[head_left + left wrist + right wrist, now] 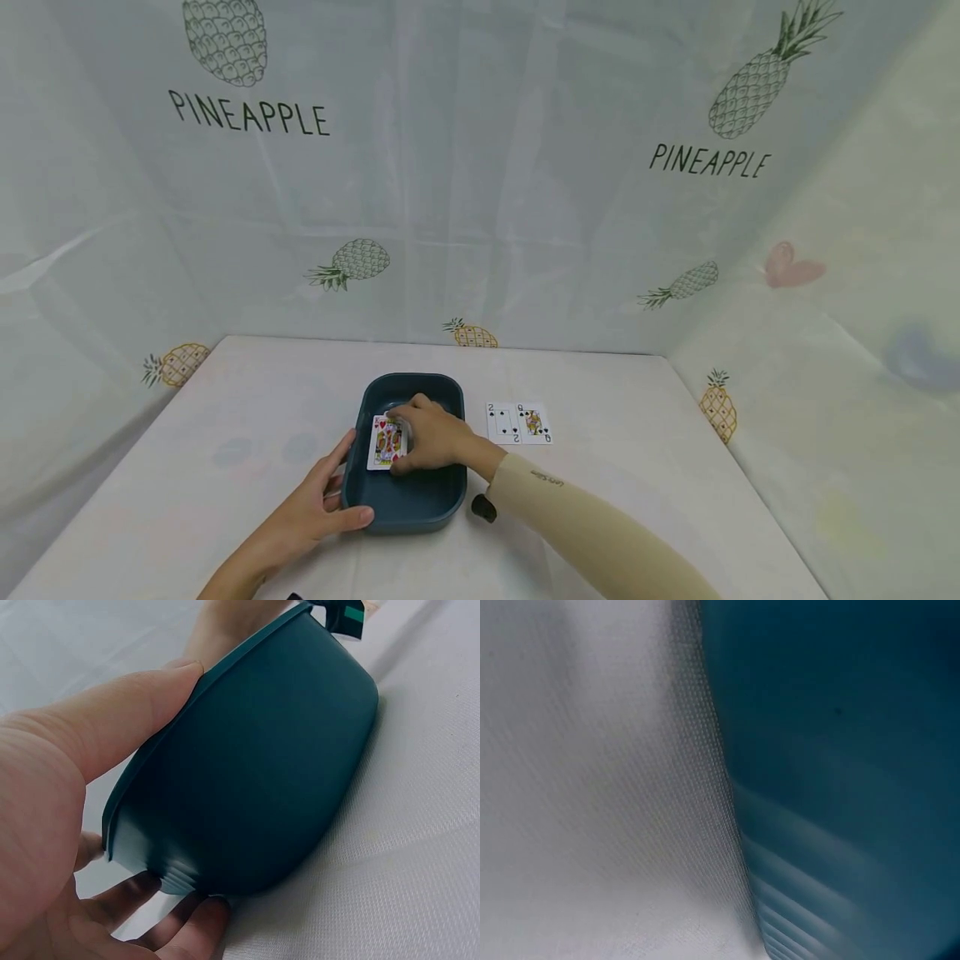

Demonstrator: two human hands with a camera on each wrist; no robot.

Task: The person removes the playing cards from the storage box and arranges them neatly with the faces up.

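Observation:
A dark blue rectangular bin (pixel 405 512) with rounded corners sits on the table. My left hand (pixel 318 504) grips its near left corner. In the left wrist view the thumb (pixel 142 697) lies along the rim and the fingers (pixel 199 930) curl against the outer end wall. My right hand (pixel 435 437) reaches inside the bin and pinches a red-suited face playing card (pixel 386 446) between thumb and fingers. Whether more cards lie under it is hidden. The right wrist view shows only the bin's outer wall (pixel 840 750) and white cloth; the hand is out of that frame.
Right of the bin, a black two (pixel 503 423) and a black queen (pixel 534 423) lie face up side by side. A small black object (pixel 483 507) shows beside the right forearm. White cloth covers the table (pixel 637 500), and pineapple-printed curtains (pixel 480 192) hang around it.

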